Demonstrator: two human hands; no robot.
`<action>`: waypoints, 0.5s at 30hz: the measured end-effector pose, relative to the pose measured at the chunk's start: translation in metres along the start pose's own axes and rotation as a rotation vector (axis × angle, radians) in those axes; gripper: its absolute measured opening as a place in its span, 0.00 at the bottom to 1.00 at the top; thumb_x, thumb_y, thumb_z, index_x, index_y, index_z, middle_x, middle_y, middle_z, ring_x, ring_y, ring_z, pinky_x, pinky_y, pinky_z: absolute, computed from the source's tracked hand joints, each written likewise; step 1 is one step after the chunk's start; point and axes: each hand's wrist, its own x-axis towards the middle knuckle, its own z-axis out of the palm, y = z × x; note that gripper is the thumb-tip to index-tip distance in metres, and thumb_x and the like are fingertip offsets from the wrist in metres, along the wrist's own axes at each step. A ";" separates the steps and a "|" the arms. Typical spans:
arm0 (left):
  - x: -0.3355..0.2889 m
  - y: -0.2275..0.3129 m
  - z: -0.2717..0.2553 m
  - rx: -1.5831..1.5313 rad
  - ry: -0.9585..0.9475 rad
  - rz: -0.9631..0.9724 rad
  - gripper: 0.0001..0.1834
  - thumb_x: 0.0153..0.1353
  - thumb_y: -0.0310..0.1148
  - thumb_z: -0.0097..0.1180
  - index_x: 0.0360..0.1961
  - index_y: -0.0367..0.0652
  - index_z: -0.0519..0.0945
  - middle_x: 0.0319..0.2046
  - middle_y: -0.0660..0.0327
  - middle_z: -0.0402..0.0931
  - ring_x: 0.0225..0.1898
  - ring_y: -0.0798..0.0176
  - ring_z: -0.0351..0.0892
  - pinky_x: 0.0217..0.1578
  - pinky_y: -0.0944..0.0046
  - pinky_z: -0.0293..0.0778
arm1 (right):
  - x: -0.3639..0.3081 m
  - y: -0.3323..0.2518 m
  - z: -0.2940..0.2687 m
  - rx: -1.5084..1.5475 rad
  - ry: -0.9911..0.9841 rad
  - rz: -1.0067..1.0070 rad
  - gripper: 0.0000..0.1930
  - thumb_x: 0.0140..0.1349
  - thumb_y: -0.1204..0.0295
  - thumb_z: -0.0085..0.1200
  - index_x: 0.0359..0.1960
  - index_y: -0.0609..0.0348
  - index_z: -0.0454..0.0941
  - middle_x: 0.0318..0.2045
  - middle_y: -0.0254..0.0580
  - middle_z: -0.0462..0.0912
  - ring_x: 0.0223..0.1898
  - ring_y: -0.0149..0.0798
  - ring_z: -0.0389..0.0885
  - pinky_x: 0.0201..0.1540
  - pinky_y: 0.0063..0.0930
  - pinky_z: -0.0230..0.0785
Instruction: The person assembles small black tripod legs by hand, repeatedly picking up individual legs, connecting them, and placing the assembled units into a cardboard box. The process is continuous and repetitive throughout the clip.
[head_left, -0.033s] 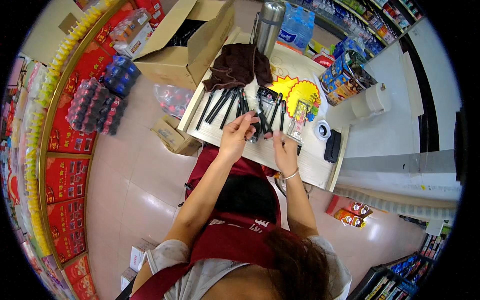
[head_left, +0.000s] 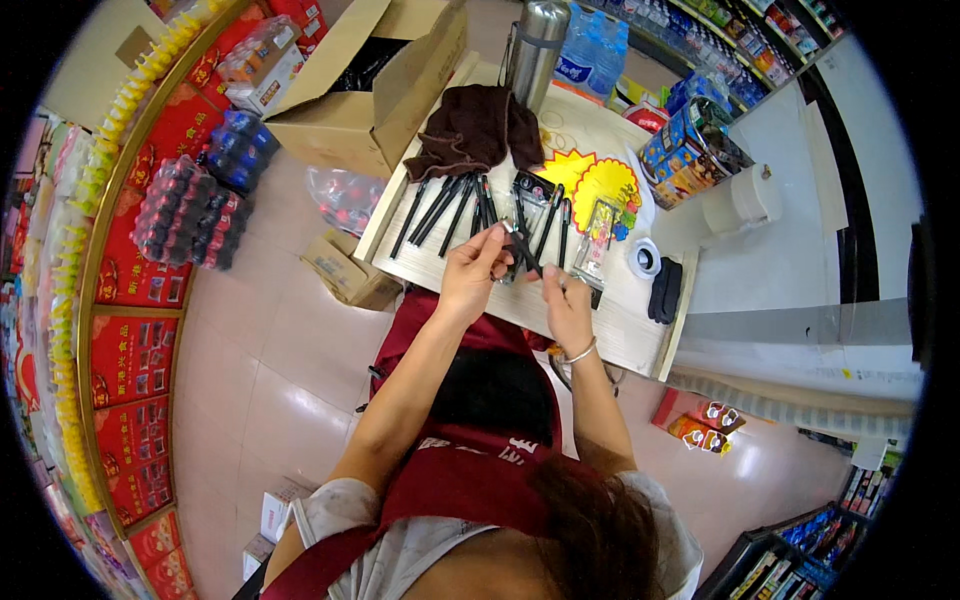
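**Both hands on a dark pen over the table, centre of frame**

We see the left hand (head_left: pixel 470 268) just above frame centre, fingers curled and pinched together on one end of a dark pen (head_left: pixel 520 245); the right hand (head_left: pixel 568 300) sits just right of it and a little lower, fingers bent in toward the other end of the pen; whether they truly clamp it we cannot tell, too small; a bracelet (head_left: pixel 580 352) shows at the right wrist.

The pen is held just above the near part of the pale wooden table (head_left: pixel 620 335), slanted, between the two hands; above it, a row of dark pens (head_left: pixel 445 208) lies fanned on the table; right of that, a clear packet of pens (head_left: pixel 535 195) and a second clear packet (head_left: pixel 600 235); a brown cloth (head_left: pixel 475 130) lies bunched at the far edge, with a steel flask (head_left: pixel 535 40) standing upright just beyond it; yellow star-shaped tags (head_left: pixel 595 180) lie right of the cloth; a tape roll (head_left: pixel 645 258) and a black case (head_left: pixel 662 290) sit near the table's right edge.

Upper left of the table we mark an open cardboard box (head_left: pixel 375 90); wrapped bottle packs (head_left: pixel 190 215) stand on the floor at the left; the person's red apron (head_left: pixel 470 470) fills the lower centre.
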 end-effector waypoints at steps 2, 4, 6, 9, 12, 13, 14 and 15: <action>-0.003 0.001 0.004 0.044 -0.025 0.043 0.16 0.64 0.37 0.50 0.45 0.35 0.77 0.37 0.60 0.78 0.27 0.77 0.66 0.26 0.79 0.61 | -0.007 0.010 0.003 0.130 -0.060 0.073 0.18 0.66 0.63 0.41 0.27 0.63 0.77 0.11 0.28 0.60 0.16 0.22 0.56 0.19 0.20 0.51; -0.005 0.001 0.002 0.066 -0.028 0.050 0.15 0.63 0.36 0.50 0.42 0.34 0.78 0.37 0.60 0.78 0.26 0.77 0.66 0.25 0.78 0.61 | -0.009 0.015 0.005 0.239 -0.114 0.102 0.18 0.67 0.63 0.41 0.26 0.63 0.77 0.11 0.27 0.62 0.15 0.22 0.58 0.19 0.20 0.52; -0.008 0.001 0.002 0.083 0.004 0.079 0.14 0.63 0.35 0.51 0.40 0.33 0.79 0.36 0.59 0.79 0.26 0.78 0.66 0.24 0.79 0.60 | -0.010 0.013 0.008 0.331 -0.096 0.074 0.16 0.65 0.66 0.45 0.26 0.65 0.78 0.15 0.31 0.71 0.17 0.23 0.66 0.21 0.19 0.59; -0.010 0.000 0.002 0.060 0.066 0.113 0.12 0.62 0.33 0.52 0.39 0.33 0.80 0.36 0.57 0.79 0.25 0.78 0.66 0.22 0.80 0.59 | -0.011 0.002 0.010 0.177 0.011 -0.088 0.13 0.63 0.69 0.48 0.26 0.68 0.77 0.18 0.35 0.75 0.20 0.24 0.70 0.23 0.19 0.62; -0.012 0.002 0.004 0.050 0.088 0.136 0.12 0.62 0.31 0.52 0.39 0.33 0.79 0.35 0.56 0.79 0.24 0.79 0.66 0.20 0.81 0.58 | -0.012 -0.004 0.013 0.012 0.147 -0.240 0.12 0.62 0.70 0.50 0.27 0.69 0.77 0.18 0.35 0.77 0.20 0.24 0.71 0.24 0.19 0.63; -0.012 0.004 0.006 0.053 0.085 0.141 0.11 0.62 0.31 0.52 0.39 0.33 0.79 0.35 0.55 0.79 0.23 0.79 0.66 0.20 0.81 0.58 | -0.013 0.002 0.016 0.080 0.168 -0.213 0.12 0.62 0.70 0.50 0.27 0.69 0.77 0.18 0.33 0.76 0.19 0.24 0.70 0.23 0.18 0.62; -0.013 0.006 0.009 0.056 0.067 0.116 0.11 0.62 0.31 0.52 0.39 0.33 0.79 0.35 0.55 0.79 0.23 0.79 0.66 0.19 0.81 0.57 | -0.014 0.005 0.018 0.147 0.188 -0.186 0.12 0.61 0.70 0.51 0.27 0.68 0.78 0.17 0.32 0.75 0.19 0.23 0.69 0.22 0.18 0.61; -0.016 0.012 0.014 0.057 0.055 0.094 0.11 0.62 0.31 0.52 0.39 0.32 0.79 0.35 0.55 0.79 0.23 0.79 0.66 0.19 0.81 0.57 | -0.015 0.003 0.014 0.258 0.091 -0.069 0.11 0.61 0.70 0.51 0.28 0.68 0.78 0.16 0.31 0.74 0.18 0.23 0.67 0.21 0.17 0.58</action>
